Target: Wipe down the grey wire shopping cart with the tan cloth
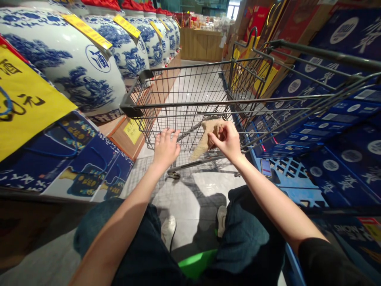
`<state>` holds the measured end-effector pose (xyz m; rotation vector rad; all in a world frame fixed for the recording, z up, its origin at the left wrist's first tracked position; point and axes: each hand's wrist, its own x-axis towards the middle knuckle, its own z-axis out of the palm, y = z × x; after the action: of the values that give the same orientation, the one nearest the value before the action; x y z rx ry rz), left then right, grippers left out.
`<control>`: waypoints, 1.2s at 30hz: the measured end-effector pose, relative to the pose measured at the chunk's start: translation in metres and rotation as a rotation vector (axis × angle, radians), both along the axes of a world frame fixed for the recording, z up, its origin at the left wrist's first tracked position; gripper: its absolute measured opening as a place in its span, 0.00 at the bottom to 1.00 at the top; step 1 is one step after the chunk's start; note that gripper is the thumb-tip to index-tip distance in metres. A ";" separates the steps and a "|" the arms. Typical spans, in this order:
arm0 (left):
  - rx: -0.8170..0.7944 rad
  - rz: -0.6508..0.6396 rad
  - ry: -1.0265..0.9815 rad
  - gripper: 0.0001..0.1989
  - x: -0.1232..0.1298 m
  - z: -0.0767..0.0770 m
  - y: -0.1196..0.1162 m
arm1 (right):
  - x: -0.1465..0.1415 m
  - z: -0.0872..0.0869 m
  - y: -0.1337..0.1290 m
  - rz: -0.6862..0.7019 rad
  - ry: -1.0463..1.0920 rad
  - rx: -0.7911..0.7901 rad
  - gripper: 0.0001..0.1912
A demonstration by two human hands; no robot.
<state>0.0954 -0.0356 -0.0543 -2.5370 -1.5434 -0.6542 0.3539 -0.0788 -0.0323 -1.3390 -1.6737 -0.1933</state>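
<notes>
A black wire shopping cart stands crosswise in front of me. My right hand pinches a tan cloth against the cart's near side; the cloth hangs down to the left, with darker brown patches near the fingers. My left hand is at the lower left part of the cart's side, fingers spread and nothing held. Whether its fingertips touch the wires cannot be told.
Large blue-and-white jars line the left, with a yellow sign and blue gift bags. Stacked blue boxes fill the right. A phone lies on a blue plastic crate.
</notes>
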 end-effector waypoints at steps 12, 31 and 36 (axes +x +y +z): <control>0.047 0.022 -0.110 0.24 0.004 0.006 -0.011 | -0.015 0.001 0.006 0.348 0.898 -0.477 0.24; -0.014 -0.482 -0.517 0.27 0.017 0.001 -0.019 | -0.040 0.010 -0.014 0.690 1.224 -0.848 0.31; -0.046 -0.385 -0.521 0.15 0.014 0.004 -0.018 | -0.030 0.009 -0.009 0.490 0.907 -0.612 0.30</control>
<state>0.1099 -0.0533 -0.0506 -2.8775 -1.1787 -1.4361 0.3243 -0.0878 -0.0238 -1.1029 -1.2130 1.1269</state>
